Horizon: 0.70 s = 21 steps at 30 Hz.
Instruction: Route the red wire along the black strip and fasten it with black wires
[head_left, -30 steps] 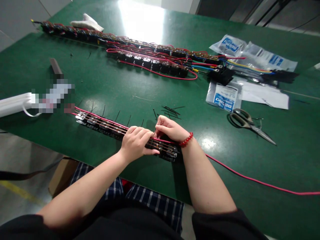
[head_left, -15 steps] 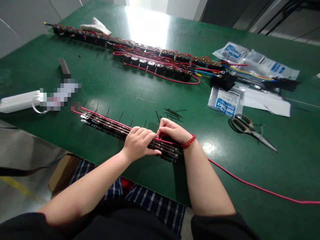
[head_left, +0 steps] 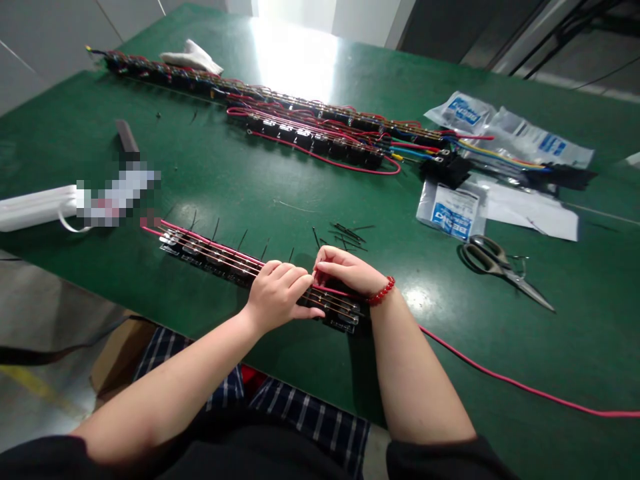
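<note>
Across a long black strip of switch-like modules (head_left: 210, 257) runs a set of bare copper-coloured rods, with a red wire (head_left: 235, 253) laid along its far side. My left hand (head_left: 277, 293) is closed over the strip right of its middle, fingers on the far side and thumb on the near side. Just beside it, my right hand (head_left: 340, 267) pinches a thin black cable tie (head_left: 315, 272) at the red wire; the fingers hide most of it. Several other black ties stick up along the strip's far edge. The red wire passes under my right wrist, which wears a red bead bracelet.
Loose black cable ties (head_left: 350, 233) lie beyond my right hand. Scissors (head_left: 505, 267) and printed plastic bags (head_left: 453, 207) are on the right. Longer wired assemblies (head_left: 310, 143) stretch across the back of the green table (head_left: 240, 180). A white object (head_left: 40, 207) lies at left.
My right hand has shifted slightly and stays pinched beside the left. The left hand keeps its hold on the strip. The whole view has moved a little.
</note>
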Each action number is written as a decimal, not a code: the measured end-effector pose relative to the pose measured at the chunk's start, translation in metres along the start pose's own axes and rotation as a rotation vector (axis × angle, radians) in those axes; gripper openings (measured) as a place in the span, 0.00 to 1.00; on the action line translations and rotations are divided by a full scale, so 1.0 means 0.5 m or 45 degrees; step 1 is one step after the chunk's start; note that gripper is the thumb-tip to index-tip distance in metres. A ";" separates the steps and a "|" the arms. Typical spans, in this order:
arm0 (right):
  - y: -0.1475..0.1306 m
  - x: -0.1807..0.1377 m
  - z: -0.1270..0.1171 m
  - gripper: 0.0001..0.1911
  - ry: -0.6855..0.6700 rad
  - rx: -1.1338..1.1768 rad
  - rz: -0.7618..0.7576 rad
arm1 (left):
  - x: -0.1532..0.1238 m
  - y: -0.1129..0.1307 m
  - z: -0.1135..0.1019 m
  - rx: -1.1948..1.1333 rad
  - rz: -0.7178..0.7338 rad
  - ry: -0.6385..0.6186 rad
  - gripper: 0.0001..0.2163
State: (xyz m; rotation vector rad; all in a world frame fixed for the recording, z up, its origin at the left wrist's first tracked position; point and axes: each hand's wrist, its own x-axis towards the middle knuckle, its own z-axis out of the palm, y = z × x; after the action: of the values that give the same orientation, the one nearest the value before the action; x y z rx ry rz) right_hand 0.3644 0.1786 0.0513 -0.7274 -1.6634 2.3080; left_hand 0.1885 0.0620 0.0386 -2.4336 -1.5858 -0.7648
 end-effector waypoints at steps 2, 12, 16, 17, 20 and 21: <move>-0.003 0.001 -0.001 0.11 0.000 -0.054 0.000 | -0.001 0.000 0.001 0.015 0.004 -0.005 0.23; -0.024 -0.015 -0.030 0.14 -0.008 -0.114 0.077 | 0.003 0.007 0.007 0.063 -0.107 0.014 0.21; -0.037 -0.044 -0.036 0.16 0.078 -0.239 0.085 | 0.008 0.009 0.008 0.052 -0.158 -0.001 0.23; -0.037 -0.055 -0.035 0.16 0.127 -0.296 0.085 | 0.009 0.009 0.007 0.048 -0.168 -0.008 0.23; -0.028 -0.095 -0.027 0.15 0.358 -0.579 0.064 | 0.012 0.010 0.006 0.044 -0.187 -0.029 0.23; -0.022 -0.109 -0.024 0.14 0.449 -0.699 0.039 | 0.012 0.010 0.005 0.048 -0.188 -0.034 0.23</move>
State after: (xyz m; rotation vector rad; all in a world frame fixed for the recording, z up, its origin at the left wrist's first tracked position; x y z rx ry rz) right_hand 0.4160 0.1684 0.0735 -1.1855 -2.1169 1.6031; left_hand 0.1960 0.0658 0.0400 -2.3306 -1.7891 -0.7204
